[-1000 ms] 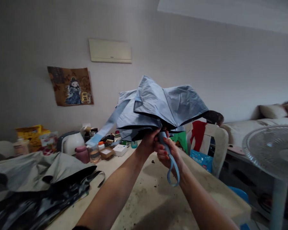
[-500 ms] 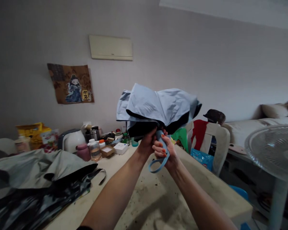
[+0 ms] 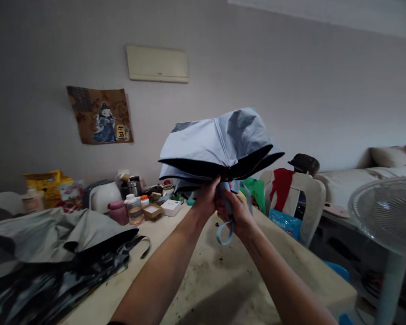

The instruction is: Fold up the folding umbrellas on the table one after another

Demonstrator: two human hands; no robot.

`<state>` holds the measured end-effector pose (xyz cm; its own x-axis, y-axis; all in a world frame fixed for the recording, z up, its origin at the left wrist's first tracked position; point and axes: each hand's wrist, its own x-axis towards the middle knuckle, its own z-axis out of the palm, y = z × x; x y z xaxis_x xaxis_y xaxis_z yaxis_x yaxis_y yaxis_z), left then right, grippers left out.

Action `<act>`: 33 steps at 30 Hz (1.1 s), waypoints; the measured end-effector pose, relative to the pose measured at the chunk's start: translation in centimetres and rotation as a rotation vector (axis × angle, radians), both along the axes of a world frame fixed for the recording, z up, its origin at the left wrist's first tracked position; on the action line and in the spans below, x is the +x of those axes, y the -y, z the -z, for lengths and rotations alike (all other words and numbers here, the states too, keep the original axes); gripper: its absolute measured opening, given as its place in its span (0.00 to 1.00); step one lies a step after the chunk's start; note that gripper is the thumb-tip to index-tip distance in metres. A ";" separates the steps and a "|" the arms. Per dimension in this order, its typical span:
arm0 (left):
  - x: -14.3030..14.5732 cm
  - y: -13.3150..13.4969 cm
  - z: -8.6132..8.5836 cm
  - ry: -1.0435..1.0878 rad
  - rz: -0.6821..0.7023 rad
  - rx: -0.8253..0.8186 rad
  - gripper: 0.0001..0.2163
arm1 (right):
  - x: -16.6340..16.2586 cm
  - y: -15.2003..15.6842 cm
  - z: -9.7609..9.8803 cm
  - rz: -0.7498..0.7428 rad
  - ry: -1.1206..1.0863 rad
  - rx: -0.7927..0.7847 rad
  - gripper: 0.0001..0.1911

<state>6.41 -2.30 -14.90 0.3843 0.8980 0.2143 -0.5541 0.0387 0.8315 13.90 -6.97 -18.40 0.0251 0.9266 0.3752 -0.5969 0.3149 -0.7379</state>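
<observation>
A light blue folding umbrella [image 3: 216, 144] with a black lining is held up above the table, its canopy loose and half collapsed. My left hand [image 3: 206, 201] is closed around the umbrella just under the canopy. My right hand [image 3: 235, 212] grips the blue handle, fingers wrapped round it, and the handle's blue wrist loop [image 3: 225, 232] hangs below. Both forearms reach forward over the stained tabletop [image 3: 216, 280].
A grey and black umbrella [image 3: 54, 253] lies spread at the table's left. Kettle [image 3: 103, 196], bottles and small boxes crowd the far end. A white chair [image 3: 307, 198] with clothes, a blue bag, a sofa and a standing fan [image 3: 389, 221] are on the right.
The umbrella has turned in my hands: the canopy panels swung round and the hanging closure strap is gone from view. The wrist loop swung from right to under my hands.
</observation>
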 end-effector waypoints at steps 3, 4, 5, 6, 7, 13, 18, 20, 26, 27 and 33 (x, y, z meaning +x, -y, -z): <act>-0.6 0.4 0.0 0.099 0.308 -0.143 0.15 | 0.1 0.1 -0.1 -0.175 -0.091 -0.031 0.18; -0.7 0.4 0.2 0.121 0.338 -0.158 0.16 | 0.1 0.1 0.0 -0.230 -0.114 -0.041 0.17; -0.7 0.4 0.3 0.143 0.342 -0.156 0.16 | 0.2 0.1 0.1 -0.286 -0.133 -0.050 0.16; -0.5 0.4 0.5 0.173 0.321 -0.145 0.16 | 0.2 0.1 0.3 -0.337 -0.148 -0.057 0.14; -0.4 0.4 0.7 0.199 0.286 -0.131 0.14 | 0.3 0.1 0.4 -0.378 -0.157 -0.063 0.13; 0.1 0.4 0.9 0.052 -0.045 0.032 0.08 | 0.5 -0.2 0.3 -0.037 0.119 -0.061 0.16; -0.1 0.2 -0.2 -0.037 -0.144 0.110 0.08 | -0.6 -1.0 -0.3 0.237 0.234 -0.009 0.20; 0.1 -0.5 -0.8 0.009 -0.090 0.061 0.07 | -1.4 -1.3 -0.6 0.256 0.149 -0.059 0.17; 0.8 -2.5 -2.3 -0.019 -0.059 0.046 0.06 | -2.2 -1.0 -2.3 0.315 0.067 -0.260 0.14; 0.9 -2.6 -2.5 -0.029 -0.052 0.057 0.07 | -2.1 -1.0 -2.6 0.307 0.059 -0.256 0.14; 2.0 -3.0 -4.6 -0.094 -0.174 0.116 0.11 | -1.1 -1.7 -4.4 0.300 0.132 -0.139 0.18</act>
